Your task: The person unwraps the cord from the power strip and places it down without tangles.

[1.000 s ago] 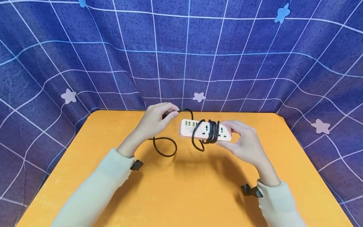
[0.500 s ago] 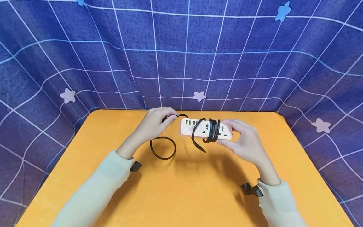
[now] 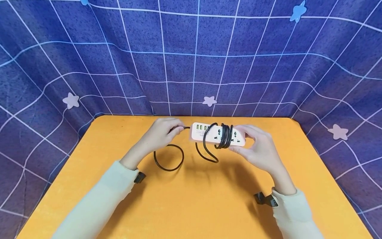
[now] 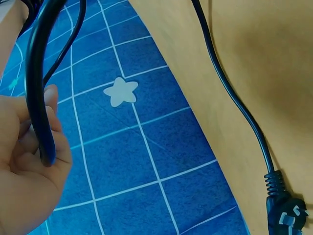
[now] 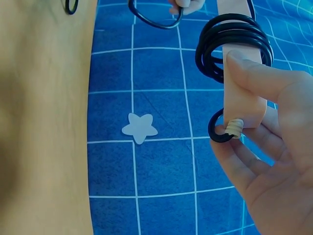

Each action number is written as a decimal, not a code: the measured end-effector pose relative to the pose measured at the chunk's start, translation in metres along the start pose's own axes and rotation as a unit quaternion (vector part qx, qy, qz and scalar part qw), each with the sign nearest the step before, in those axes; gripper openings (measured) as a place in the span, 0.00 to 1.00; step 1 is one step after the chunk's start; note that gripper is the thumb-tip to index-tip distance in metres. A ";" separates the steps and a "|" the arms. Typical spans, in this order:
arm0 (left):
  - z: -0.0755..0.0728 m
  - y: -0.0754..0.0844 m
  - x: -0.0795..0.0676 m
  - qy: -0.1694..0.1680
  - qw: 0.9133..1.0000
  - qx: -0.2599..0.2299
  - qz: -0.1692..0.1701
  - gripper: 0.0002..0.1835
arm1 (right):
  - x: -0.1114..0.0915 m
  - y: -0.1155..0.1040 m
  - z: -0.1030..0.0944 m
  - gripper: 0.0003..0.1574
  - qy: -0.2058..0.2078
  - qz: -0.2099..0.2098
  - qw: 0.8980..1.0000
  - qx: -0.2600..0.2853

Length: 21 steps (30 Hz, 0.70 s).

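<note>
My right hand (image 3: 258, 149) grips one end of a white power strip (image 3: 200, 132), raised over the table, thumb and fingers on its opposite edges. Several turns of its black cord (image 3: 226, 136) are wound around the strip's middle, and one looser loop hangs below. My left hand (image 3: 162, 132) pinches the cord just left of the strip's USB end. Beyond that hand, more cord curves in a loop near the table. Lying on the tabletop in the left wrist view is the black plug (image 4: 286, 210). In the right wrist view, the cord leaves the strip through a ribbed collar (image 5: 234, 128).
The yellow table (image 3: 191, 205) spreads beneath both hands. A blue grid-patterned curtain (image 3: 179, 66) with pale stars stands along its back and sides. Each wrist carries a small black camera, such as the right one (image 3: 265, 199).
My left hand has drawn slightly left and down with the cord, from behind the strip's top edge to beside its end. The hanging loop has shifted; the right hand barely moves.
</note>
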<state>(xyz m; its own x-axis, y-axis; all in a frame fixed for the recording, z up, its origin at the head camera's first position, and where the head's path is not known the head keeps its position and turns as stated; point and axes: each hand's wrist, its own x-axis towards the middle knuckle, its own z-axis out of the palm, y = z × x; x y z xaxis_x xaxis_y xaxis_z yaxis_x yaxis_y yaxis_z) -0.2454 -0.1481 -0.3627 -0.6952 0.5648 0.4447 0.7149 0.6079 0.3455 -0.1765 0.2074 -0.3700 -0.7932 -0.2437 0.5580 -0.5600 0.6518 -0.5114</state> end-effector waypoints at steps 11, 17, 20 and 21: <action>-0.006 -0.001 -0.005 -0.027 1.000 0.009 0.006 0.08 | -0.001 0.006 0.000 0.41 0.013 -0.004 1.000 -0.005; -0.010 -0.005 -0.011 -0.031 0.999 0.007 0.029 0.06 | -0.002 0.007 -0.001 0.41 0.016 -0.002 1.000 -0.002; -0.011 -0.006 -0.013 -0.039 0.998 0.014 0.041 0.05 | -0.002 0.007 -0.001 0.41 0.020 -0.003 1.000 -0.002; -0.012 -0.006 -0.014 -0.042 0.998 0.017 0.045 0.05 | -0.002 0.007 -0.001 0.41 0.021 -0.004 1.000 -0.002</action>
<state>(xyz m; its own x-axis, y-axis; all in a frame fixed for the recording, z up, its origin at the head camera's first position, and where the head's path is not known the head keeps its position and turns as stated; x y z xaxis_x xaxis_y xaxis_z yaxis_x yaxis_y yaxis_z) -0.2389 -0.1664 -0.3612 -0.6336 0.6616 0.4012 0.7724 0.5707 0.2786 -0.1788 0.2133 -0.3746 -0.7779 -0.2193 0.5889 -0.5658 0.6522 -0.5045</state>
